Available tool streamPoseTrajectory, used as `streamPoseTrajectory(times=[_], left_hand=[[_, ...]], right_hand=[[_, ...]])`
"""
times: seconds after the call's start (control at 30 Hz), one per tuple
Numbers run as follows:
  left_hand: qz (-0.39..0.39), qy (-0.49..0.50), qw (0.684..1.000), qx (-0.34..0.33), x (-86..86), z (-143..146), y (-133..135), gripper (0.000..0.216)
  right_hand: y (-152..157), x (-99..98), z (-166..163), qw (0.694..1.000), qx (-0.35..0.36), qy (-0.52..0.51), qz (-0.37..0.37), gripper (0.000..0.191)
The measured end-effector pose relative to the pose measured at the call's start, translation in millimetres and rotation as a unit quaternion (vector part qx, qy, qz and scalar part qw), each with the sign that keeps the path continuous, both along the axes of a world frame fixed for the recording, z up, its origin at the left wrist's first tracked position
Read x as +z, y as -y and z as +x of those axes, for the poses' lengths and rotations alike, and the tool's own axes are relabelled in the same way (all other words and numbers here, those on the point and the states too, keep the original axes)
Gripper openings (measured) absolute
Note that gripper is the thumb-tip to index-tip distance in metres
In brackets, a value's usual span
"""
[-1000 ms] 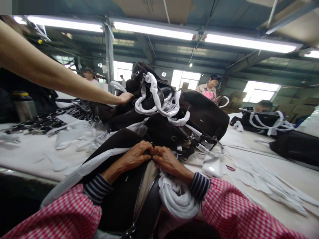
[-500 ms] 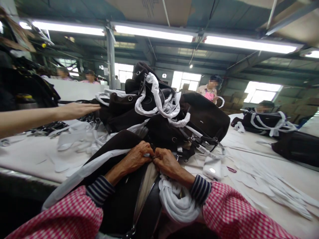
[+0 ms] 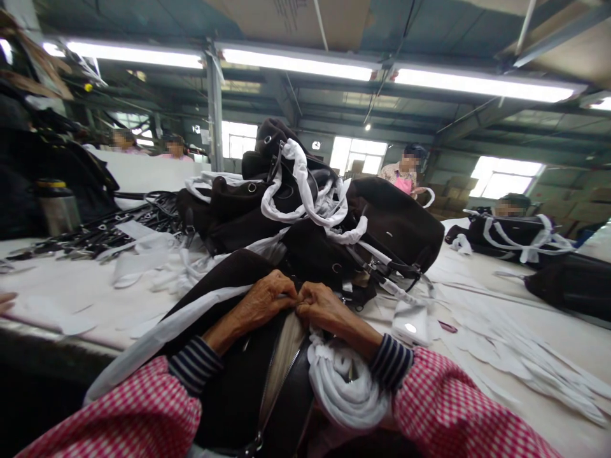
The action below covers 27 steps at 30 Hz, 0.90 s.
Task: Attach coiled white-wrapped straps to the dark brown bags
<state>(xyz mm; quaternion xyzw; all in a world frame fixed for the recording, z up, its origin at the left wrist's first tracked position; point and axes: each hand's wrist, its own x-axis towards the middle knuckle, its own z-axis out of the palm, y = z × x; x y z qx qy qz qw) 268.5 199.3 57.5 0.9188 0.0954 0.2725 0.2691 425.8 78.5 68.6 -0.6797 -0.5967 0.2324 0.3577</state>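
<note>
A dark brown bag (image 3: 229, 381) lies in front of me with its zipper (image 3: 280, 375) part-way open, showing a beige lining. My left hand (image 3: 267, 296) is closed on the bag at the far end of the zipper opening. Right beside it, my right hand (image 3: 324, 312) pinches the same spot, fingertips nearly touching the left ones. The exact bit between the fingers is hidden. A white-wrapped strap (image 3: 191, 318) runs along the bag's left side. Below my right wrist sits a coiled white-wrapped handle (image 3: 351, 391).
A pile of dark bags (image 3: 305, 216) with wrapped handles rises just beyond. Black straps with metal clips (image 3: 119, 222) lie at left, near a bottle (image 3: 58, 207). White strips (image 3: 525, 356) and a white box-like object (image 3: 410, 323) are at right. Another person's fingertips (image 3: 6, 301) show at the left edge.
The other person's arm at left has pulled back, leaving only fingertips at the edge. My hands stay at the same zipper end, with hardly any shift.
</note>
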Motion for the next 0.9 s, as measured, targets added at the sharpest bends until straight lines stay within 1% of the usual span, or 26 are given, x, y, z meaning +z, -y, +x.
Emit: streamPoseTrajectory(times=[0.07,0.13,0.2,0.27,0.4,0.5,0.57,0.67,0.73,0.83,0.9], left_hand=[[-0.024,-0.014,0.999,0.021,2.1,-0.8,2.7,0.014],[-0.038,-0.024,0.999,0.03,3.1,-0.6,6.0,0.016],[-0.052,-0.028,0.998,0.037,3.4,0.4,8.7,0.016],[-0.076,-0.023,0.996,0.04,3.9,1.7,10.2,0.018],[-0.125,0.012,0.992,0.005,6.0,3.4,10.8,0.024],[-0.163,0.033,0.986,-0.025,5.3,4.1,10.3,0.027],[-0.203,0.052,0.977,-0.045,3.4,4.8,9.3,0.028],[-0.274,0.086,0.956,-0.067,1.6,5.0,7.5,0.029],[-0.301,0.115,0.945,-0.054,2.2,3.9,6.8,0.03],[-0.325,0.158,0.932,-0.021,3.4,1.7,6.6,0.031],[-0.363,0.16,0.918,-0.026,2.4,0.8,6.7,0.033]], right_hand=[[0.5,0.7,2.6,0.998,0.003,-0.056,-0.001,0.017],[2.7,2.0,5.3,0.992,-0.016,-0.124,0.007,0.02],[7.3,4.1,8.0,0.98,-0.04,-0.196,0.018,0.024],[14.0,7.1,10.6,0.962,-0.043,-0.268,0.03,0.027],[28.3,15.2,15.0,0.931,-0.015,-0.362,0.032,0.036],[33.9,22.0,16.9,0.911,-0.002,-0.411,0.037,0.036],[34.0,26.1,17.3,0.896,-0.006,-0.442,0.047,0.032],[29.8,29.6,15.4,0.877,-0.002,-0.475,0.075,0.026],[25.3,29.5,11.5,0.875,0.004,-0.475,0.089,0.025],[18.3,26.3,3.2,0.897,0.002,-0.429,0.108,0.03],[14.2,24.0,-1.5,0.91,-0.001,-0.396,0.125,0.033]])
